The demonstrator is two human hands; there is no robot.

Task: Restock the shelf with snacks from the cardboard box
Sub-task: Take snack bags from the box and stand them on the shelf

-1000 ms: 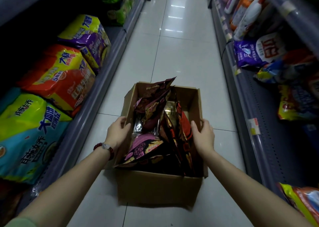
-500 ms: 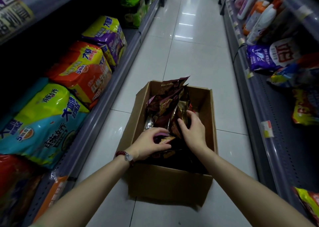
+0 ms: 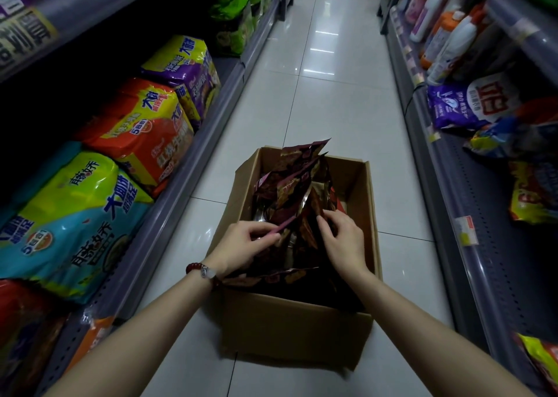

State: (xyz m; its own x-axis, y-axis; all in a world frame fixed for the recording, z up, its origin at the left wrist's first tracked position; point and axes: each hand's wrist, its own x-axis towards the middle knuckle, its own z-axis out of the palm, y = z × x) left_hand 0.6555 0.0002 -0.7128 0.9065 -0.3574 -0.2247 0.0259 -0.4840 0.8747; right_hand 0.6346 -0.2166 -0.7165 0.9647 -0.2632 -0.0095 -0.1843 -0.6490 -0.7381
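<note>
Snack bags (image 3: 297, 185) fill the cardboard box (image 3: 302, 330); left hand (image 3: 241, 245) at 9 o'clock pinches a bag's edge, right hand (image 3: 342, 241) at 3 o'clock pinches another.

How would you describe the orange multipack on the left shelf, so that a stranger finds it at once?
Look at the bottom shelf on the left of the aisle. Among its big bags, the orange multipack lies between the purple pack and the blue-green pack. It alone is orange-red.

Dim overall; ceiling-light glare on glossy floor (image 3: 320, 73), left shelf (image 3: 211, 125) recesses black, wide-angle bending at edges.
</note>
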